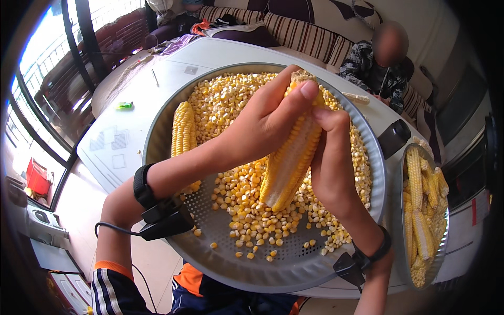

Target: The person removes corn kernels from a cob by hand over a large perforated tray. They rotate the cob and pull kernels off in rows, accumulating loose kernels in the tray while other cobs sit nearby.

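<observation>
Both my hands grip one ear of dried corn (284, 173) above a round perforated metal pan (236, 271). A pale strip without kernels runs along the ear, with yellow rows on either side. My left hand (271, 114) wraps its upper end, thumb pressed near the tip. On its right side, my right hand (332, 157) holds it with the thumb against the kernels. Loose corn kernels (252, 212) cover much of the pan, heaped toward the far side. Another corn ear (183, 128) with full rows lies at the pan's left, partly hidden by my left forearm.
The pan rests on a white table (114, 138). Right of it stand a dark jar (393, 138) and a second metal pan (445, 240) with several ears. A bare cob (356, 98) lies behind. A green lighter (125, 105) is at left. A person (378, 75) sits across.
</observation>
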A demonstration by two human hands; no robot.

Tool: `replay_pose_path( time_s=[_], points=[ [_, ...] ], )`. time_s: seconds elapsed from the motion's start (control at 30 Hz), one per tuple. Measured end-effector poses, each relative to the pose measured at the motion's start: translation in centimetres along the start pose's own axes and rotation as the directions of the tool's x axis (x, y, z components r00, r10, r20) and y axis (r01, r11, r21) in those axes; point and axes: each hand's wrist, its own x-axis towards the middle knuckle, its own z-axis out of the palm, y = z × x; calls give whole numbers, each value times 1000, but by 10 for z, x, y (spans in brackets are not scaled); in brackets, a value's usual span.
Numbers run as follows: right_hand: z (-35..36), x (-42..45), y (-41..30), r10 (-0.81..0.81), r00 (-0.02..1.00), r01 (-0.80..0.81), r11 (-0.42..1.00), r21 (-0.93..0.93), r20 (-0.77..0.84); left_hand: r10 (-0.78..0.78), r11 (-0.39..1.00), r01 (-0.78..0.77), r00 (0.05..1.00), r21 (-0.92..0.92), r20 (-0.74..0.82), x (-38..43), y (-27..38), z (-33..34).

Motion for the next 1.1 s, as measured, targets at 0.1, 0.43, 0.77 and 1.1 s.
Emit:
replay_pose_path(
  time_s=[0.1,0.43,0.77,1.1],
  points=[
    [-4,0,0,-7,999,10,998,-63,36,-47,998,46,999,50,13,2,-5,-3],
    [-5,-2,-7,4,992,-12,998,67,128,16,996,-12,999,93,-42,1,6,5],
    [-5,4,-19,40,989,-49,997,62,141,-17,997,18,1000,79,-17,3,1,3],
    [-14,9,-9,-112,984,142,964,-226,141,48,999,-49,999,17,14,4,-10,-1]
  ],
)
